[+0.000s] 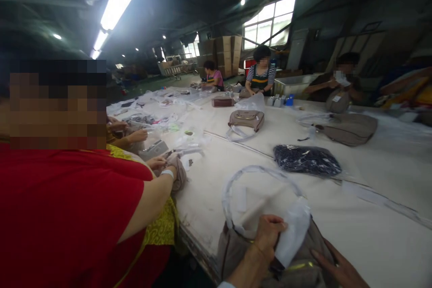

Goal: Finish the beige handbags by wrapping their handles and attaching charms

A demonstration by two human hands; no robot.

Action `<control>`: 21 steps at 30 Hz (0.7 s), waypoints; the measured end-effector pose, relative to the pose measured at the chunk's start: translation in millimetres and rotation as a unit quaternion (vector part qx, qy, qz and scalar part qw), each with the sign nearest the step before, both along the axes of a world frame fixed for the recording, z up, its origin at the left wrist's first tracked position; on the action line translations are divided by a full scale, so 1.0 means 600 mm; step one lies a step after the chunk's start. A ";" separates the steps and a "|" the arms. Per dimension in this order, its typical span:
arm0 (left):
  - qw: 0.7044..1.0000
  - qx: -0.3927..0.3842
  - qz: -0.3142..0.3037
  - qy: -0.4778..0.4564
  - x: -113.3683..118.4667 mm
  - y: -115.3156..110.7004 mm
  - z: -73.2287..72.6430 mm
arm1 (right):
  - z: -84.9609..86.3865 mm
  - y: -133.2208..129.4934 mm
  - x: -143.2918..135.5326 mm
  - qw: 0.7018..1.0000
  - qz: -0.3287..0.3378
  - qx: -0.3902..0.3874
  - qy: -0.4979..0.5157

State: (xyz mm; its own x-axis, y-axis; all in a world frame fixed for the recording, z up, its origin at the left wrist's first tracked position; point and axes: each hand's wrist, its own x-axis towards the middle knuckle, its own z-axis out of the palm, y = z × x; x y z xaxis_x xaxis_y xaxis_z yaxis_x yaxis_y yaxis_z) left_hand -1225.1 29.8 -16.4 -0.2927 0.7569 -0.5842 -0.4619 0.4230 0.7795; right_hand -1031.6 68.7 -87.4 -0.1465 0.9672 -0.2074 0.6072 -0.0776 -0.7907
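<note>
A taupe handbag [232, 252] stands near the table's front edge, its looped handle [229, 189] wrapped in whitish plastic and arching up behind it. My left hand [266, 238] is closed, thumb and fingers pinching a piece of white wrapping [293, 234] above the bag's top. A dark patch shows just under that wrapping. My right hand [337, 267] grips the bag's right side, with part of its fingers hidden by the edge of the bag. Gold-coloured trim [300, 265] is visible between my hands.
A clear bag of dark items [307, 160] lies beyond my handbag on the white table [381, 243]. Other handbags [248, 119] [353, 129] rest farther back. Close on my left, a person in a red top [74, 202] works on another bag [178, 173]. Several people work around the table.
</note>
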 end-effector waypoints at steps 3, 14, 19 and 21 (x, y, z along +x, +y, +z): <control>1.000 0.010 -0.013 -0.008 -0.038 -0.005 -0.011 | 0.008 -0.008 -0.003 0.994 0.031 -0.096 0.032; 0.994 -0.036 0.025 -0.097 -0.159 -0.023 -0.047 | 0.060 -0.025 -0.133 0.988 0.096 -0.123 0.005; 0.987 -0.057 0.103 -0.110 -0.197 -0.015 -0.039 | 0.033 0.015 -0.169 0.982 0.154 -0.109 -0.016; 0.985 -0.066 0.121 -0.101 -0.215 -0.014 -0.034 | 0.003 0.041 -0.183 0.978 0.182 -0.098 -0.027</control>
